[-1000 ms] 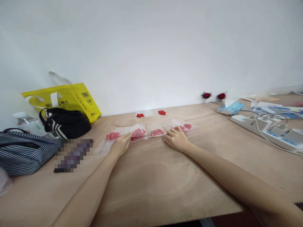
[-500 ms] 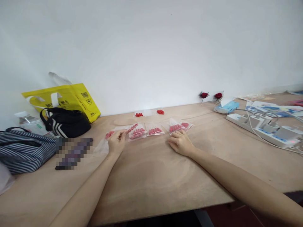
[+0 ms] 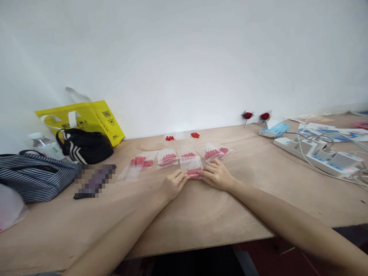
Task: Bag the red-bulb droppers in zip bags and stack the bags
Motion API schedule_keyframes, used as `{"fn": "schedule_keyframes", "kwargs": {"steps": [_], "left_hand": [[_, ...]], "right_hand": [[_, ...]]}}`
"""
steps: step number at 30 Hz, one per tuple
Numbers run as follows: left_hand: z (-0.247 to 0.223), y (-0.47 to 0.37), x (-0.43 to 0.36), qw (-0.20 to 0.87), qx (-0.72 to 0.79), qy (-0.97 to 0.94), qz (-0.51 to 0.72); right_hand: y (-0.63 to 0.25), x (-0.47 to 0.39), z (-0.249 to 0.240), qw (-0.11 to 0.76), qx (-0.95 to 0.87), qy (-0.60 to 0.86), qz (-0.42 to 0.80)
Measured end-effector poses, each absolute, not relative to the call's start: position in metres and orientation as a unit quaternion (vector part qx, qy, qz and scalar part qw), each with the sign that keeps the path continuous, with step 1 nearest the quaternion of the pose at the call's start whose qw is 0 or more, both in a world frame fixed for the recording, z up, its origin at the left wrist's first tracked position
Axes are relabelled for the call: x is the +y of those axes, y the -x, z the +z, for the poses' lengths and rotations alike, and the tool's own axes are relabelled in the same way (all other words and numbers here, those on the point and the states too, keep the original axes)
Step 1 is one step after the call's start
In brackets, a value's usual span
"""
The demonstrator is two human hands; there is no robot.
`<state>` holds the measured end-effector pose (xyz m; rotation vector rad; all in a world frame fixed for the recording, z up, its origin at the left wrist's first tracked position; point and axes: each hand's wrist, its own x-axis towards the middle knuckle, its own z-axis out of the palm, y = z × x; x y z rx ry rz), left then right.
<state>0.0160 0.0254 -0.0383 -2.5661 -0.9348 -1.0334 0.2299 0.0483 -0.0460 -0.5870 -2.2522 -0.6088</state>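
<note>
A small clear plastic bag point(image 3: 194, 169) of red pieces lies between my hands, overlapping a similar bag behind it. My left hand point(image 3: 174, 184) pinches its near left corner with closed fingers. At the near right corner, my right hand point(image 3: 217, 175) is closed on the same bag. Just beyond stand more clear bags in a row: a middle bag point(image 3: 188, 154), a left bag pile point(image 3: 167, 157) and a right bag pile point(image 3: 213, 151). Farther left, overlapping bags point(image 3: 141, 162) hold red pieces too. What the red pieces are is too small to tell.
Two bags with brighter red pieces point(image 3: 195, 135) lie by the wall. Left are a yellow tote point(image 3: 106, 122), a black pouch point(image 3: 89, 147), a bottle point(image 3: 47, 145) and a striped bag point(image 3: 37, 178). On the right are a power strip point(image 3: 319, 159), a blue packet point(image 3: 274, 129) and two red roses point(image 3: 265, 116).
My left hand has moved right and toward me, bringing a bag of red pieces in front of the middle bag. My right hand has shifted slightly left onto its corner.
</note>
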Motion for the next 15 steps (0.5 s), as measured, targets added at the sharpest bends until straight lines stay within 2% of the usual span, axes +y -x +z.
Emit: {"fn": "schedule_keyframes", "kwargs": {"steps": [7, 12, 15], "left_hand": [[-0.038, -0.005, 0.039, 0.078, -0.266, 0.897, -0.344], [-0.039, 0.003, 0.048, 0.112, -0.229, 0.897, -0.36], [-0.037, 0.003, 0.047, 0.137, -0.226, 0.892, -0.366]], "right_hand": [[-0.237, 0.057, -0.049, 0.351, -0.881, 0.198, -0.248], [-0.239, 0.062, -0.05, 0.378, -0.861, 0.231, -0.25], [-0.239, 0.062, -0.05, 0.366, -0.862, 0.238, -0.257]]}}
